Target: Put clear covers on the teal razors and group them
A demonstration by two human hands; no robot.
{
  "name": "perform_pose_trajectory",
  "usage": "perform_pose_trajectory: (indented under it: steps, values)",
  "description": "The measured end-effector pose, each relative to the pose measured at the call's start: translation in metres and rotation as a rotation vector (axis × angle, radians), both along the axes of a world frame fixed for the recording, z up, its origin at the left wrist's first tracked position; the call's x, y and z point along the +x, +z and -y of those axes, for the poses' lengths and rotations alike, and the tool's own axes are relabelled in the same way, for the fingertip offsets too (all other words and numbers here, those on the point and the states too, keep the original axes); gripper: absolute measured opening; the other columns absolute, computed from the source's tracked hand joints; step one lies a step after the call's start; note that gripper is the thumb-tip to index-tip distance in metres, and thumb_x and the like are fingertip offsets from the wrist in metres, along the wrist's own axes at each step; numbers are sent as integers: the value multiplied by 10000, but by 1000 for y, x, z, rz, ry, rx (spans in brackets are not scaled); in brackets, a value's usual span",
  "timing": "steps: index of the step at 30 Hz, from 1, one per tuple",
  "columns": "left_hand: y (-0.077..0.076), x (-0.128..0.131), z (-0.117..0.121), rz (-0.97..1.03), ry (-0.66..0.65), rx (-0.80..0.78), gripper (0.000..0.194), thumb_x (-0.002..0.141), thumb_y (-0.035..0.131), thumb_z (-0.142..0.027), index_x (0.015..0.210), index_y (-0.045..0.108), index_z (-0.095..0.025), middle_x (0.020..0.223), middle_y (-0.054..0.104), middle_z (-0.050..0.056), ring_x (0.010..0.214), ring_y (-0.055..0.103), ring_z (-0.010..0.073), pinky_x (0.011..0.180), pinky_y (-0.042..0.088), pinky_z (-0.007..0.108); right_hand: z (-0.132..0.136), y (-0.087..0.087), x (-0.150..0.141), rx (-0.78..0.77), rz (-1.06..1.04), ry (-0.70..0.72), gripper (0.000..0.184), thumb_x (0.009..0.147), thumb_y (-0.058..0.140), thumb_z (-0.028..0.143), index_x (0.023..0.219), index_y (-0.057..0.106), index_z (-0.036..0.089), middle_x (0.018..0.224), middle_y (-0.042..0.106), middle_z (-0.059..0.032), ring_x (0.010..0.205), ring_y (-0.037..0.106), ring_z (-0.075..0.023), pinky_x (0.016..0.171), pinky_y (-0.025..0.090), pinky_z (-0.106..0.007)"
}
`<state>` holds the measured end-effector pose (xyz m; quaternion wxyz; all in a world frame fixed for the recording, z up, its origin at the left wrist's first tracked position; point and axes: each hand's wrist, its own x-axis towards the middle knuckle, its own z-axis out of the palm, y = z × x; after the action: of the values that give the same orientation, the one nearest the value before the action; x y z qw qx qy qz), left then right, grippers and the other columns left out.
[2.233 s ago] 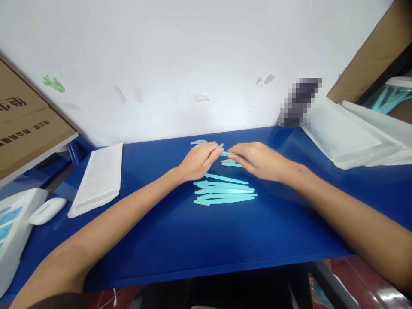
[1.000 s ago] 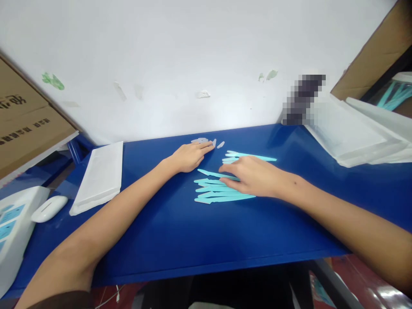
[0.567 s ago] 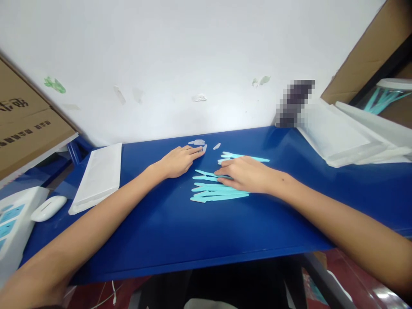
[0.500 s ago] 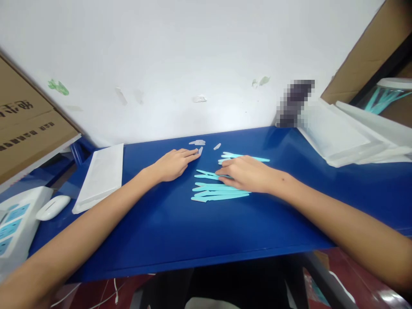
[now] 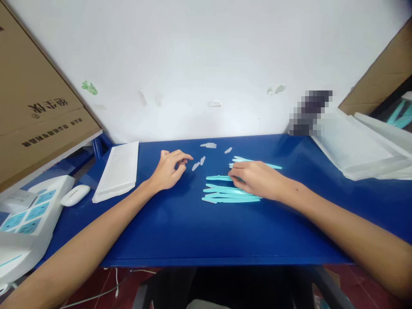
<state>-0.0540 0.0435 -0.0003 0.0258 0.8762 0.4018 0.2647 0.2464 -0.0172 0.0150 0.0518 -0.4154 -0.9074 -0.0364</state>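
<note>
Left hand (image 5: 170, 170) now off two clear pieces (image 5: 196, 166), released. Right hand (image 5: 254, 178) pinching teal stick (image 5: 216, 178). Tabletop (image 5: 180, 229) room: nearside, to front edge (image 5: 225, 261).

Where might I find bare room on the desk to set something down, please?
The blue desk is bare between the turquoise sticks and its front edge, and between the right hand and white packets. Sticks, translucent pieces and the left hand crowd the middle.

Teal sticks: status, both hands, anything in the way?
Left hand loosely curled beside translucent pieces, nothing visible in it. Right hand touching one teal stick, grip unclear. Other teal sticks lie close by.
</note>
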Motion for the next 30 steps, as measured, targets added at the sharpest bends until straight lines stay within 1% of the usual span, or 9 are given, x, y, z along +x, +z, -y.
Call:
perform_pose_trajectory:
  steps: [3,7,10,12,14,17,24,27,30]
  values:
    - [-3,4,3,39,103,1,270,897,464,-272,892,722,-195,574,609,-35,552,523,141,834,420,384,1,1,-1,46,-56,-28,234,981,436,213,1018,660,154,890,685,-66,737,606,-189,646,388,-311]
    - [-9,6,3,58,86,-72,259,893,488,-306,816,704,-184,496,508,-43,502,485,134,645,408,297,3,-1,-1,6,-148,-80,254,979,394,190,1149,577,141,990,692,-95,817,625,-216,700,427,-331]
    - [-10,6,3,28,1,-113,288,934,482,-325,988,720,-173,614,565,-23,539,515,133,617,410,283,2,-4,0,-77,-205,-100,297,994,387,205,1236,548,144,1101,678,-117,888,640,-222,720,453,-328]
    - [-8,7,4,-33,-45,-115,365,977,465,-374,1193,690,-185,856,641,37,707,583,166,698,456,302,1,-6,1,-90,-216,-88,341,1025,370,249,1298,556,165,1131,658,-116,863,641,-209,714,459,-321]
    - [-6,10,6,-119,-59,-140,473,1013,426,-445,1406,578,-230,1115,611,94,928,591,221,824,486,356,-1,-8,2,-82,-189,-57,378,1050,344,286,1318,592,185,1104,637,-111,812,630,-192,701,461,-313]
    - [-6,17,8,-243,-35,-191,567,1036,352,-516,1547,422,-281,1243,525,125,1077,516,279,956,465,459,-3,-10,4,-58,-108,-20,403,1060,338,298,1282,654,186,1030,612,-102,757,612,-179,685,459,-313]
    - [-6,20,12,-269,-78,-142,468,1051,361,-478,1423,591,-312,1316,484,130,1149,460,297,1006,414,514,-3,-10,5,-30,-36,2,397,1056,377,327,1172,727,183,996,646,-105,843,641,-206,714,472,-321]
    - [-7,18,13,-208,-82,-86,376,1044,425,-459,1220,728,-323,1333,535,98,1210,458,308,1001,395,519,-3,-10,5,-34,-30,5,372,1046,419,346,1161,733,183,1062,673,-119,894,657,-218,734,476,-321]
    - [-11,18,12,-112,-90,-25,319,1025,497,-433,1060,765,-264,1290,598,79,1163,521,270,984,420,456,-5,-11,5,-26,-35,13,337,1031,458,336,1142,739,186,1053,678,-117,883,658,-213,718,470,-308]
